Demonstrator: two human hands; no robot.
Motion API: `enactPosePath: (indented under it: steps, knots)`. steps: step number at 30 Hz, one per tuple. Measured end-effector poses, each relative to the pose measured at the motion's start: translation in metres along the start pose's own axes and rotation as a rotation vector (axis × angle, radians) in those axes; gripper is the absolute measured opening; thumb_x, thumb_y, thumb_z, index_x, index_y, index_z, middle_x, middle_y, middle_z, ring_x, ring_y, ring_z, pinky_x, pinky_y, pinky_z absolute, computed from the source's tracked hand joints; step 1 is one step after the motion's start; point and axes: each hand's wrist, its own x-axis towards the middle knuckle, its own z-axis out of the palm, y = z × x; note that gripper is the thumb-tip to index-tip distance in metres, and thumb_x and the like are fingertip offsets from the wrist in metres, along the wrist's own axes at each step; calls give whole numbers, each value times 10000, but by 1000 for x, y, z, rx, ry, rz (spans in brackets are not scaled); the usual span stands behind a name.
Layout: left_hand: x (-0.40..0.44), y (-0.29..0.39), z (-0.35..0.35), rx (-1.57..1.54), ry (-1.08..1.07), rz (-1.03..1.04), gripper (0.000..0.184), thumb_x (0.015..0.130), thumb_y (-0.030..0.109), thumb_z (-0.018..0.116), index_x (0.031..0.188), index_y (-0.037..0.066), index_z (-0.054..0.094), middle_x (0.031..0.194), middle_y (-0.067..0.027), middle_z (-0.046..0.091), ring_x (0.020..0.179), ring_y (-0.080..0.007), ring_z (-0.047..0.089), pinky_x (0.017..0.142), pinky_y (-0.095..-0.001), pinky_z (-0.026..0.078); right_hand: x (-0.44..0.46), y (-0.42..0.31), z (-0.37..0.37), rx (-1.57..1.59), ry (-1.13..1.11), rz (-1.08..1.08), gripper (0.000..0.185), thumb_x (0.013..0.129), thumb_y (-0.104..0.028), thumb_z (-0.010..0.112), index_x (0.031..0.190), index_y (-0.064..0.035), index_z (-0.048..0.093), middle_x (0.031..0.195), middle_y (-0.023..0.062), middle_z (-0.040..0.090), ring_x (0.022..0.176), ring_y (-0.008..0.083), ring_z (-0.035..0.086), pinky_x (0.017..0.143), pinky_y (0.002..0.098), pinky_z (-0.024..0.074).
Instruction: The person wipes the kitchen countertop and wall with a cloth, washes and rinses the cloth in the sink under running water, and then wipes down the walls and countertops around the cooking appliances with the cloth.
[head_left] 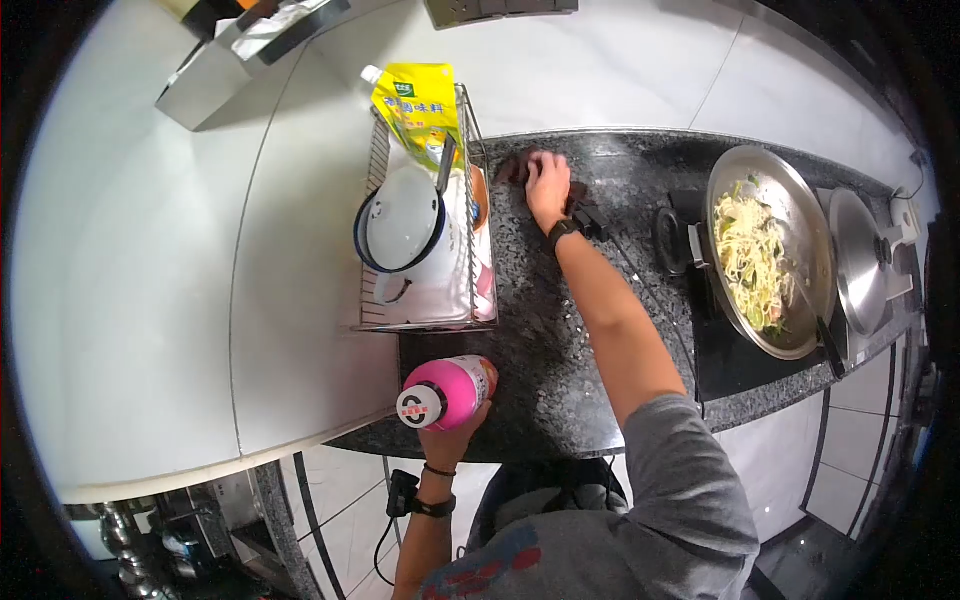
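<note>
My left hand (461,428) is wrapped round a pink bottle (459,390) with a white cap, at the counter's front left. My right hand (548,186) reaches to the back of the dark speckled counter (555,350), its fingers bent over a dark brown item (517,168) whose shape is unclear. Whether the fingers grip it cannot be made out. Between and left of my hands stands a wire rack (425,327) holding a yellow pouch (425,115) and a white pot (405,222) with a dark rim.
On the right, a large pan (800,190) of noodles (750,260) sits on the black cooktop (730,365), a utensil handle (831,347) over its edge. A metal lid (853,255) lies beyond it. A cable (655,300) crosses the counter beside my right arm.
</note>
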Motion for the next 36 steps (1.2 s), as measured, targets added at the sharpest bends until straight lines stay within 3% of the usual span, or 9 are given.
enactPosePath:
  steps: [2, 6, 11, 18, 24, 26, 28, 30, 36]
  knots:
    - [1, -1, -1, 64, 5, 60, 661, 610, 292, 803, 1144, 54, 495, 1077, -88, 586, 989, -241, 568, 857, -346, 447, 31, -39, -6, 198, 205, -96, 159, 779, -101, 604, 936, -93, 580, 948, 135, 511, 880, 325, 501, 777, 399, 409]
    - [-5, -3, -3, -65, -68, -158, 696, 609, 299, 801, 1173, 65, 468, 1109, -84, 566, 1031, -239, 544, 896, -359, 420, 97, -120, -28, 420, 338, -291, 226, 741, -78, 653, 957, -67, 587, 917, 151, 487, 872, 329, 495, 779, 380, 421]
    - [-9, -6, 1, -74, -17, -147, 631, 620, 231, 805, 1152, 68, 506, 1089, -82, 585, 983, -207, 578, 867, -362, 465, 117, -101, -1, 207, 257, -606, 376, 659, 12, 597, 1003, -140, 599, 955, 109, 522, 875, 297, 504, 757, 375, 438]
    - [-14, -12, 3, -258, -53, -257, 717, 596, 273, 817, 1180, 55, 461, 1116, -101, 564, 1023, -229, 550, 883, -344, 437, 100, -77, -2, 91, 56, -662, 368, 689, -18, 521, 1016, -169, 596, 922, 74, 504, 853, 268, 493, 751, 358, 429]
    - [-8, 7, -6, -145, 37, -133, 691, 598, 256, 813, 1167, 57, 476, 1126, -96, 560, 1043, -228, 541, 907, -350, 421, 61, -14, 22, -276, -196, -480, 243, 718, -106, 527, 917, -167, 652, 900, 80, 508, 872, 246, 500, 769, 353, 430]
    - [-6, 13, -10, 122, 45, 35, 677, 602, 243, 807, 1163, 56, 477, 1125, -95, 558, 1049, -228, 536, 917, -353, 409, 62, -29, 10, -286, -252, -383, 203, 742, -110, 520, 873, -160, 666, 906, 98, 519, 860, 258, 508, 761, 346, 440]
    - [-10, 10, -9, 73, 27, 1, 672, 602, 239, 807, 1158, 56, 477, 1113, -95, 560, 1038, -231, 540, 911, -350, 411, 72, -52, 0, -163, -206, -428, 190, 768, -82, 535, 918, -129, 642, 921, 116, 525, 857, 290, 519, 762, 371, 446]
    - [-9, 15, -11, -288, 49, -180, 673, 598, 243, 811, 1151, 55, 477, 1103, -91, 561, 1031, -231, 541, 907, -347, 412, 92, -99, -16, 276, 90, -450, 204, 770, -69, 575, 969, -101, 607, 916, 129, 530, 862, 318, 524, 766, 390, 443]
    - [-16, -7, -4, -142, 65, -106, 672, 598, 246, 814, 1142, 47, 473, 1089, -93, 562, 1019, -226, 545, 898, -346, 416, 127, -125, -22, 188, 114, -649, 231, 746, -67, 614, 974, -98, 596, 825, 112, 511, 805, 302, 523, 710, 378, 448]
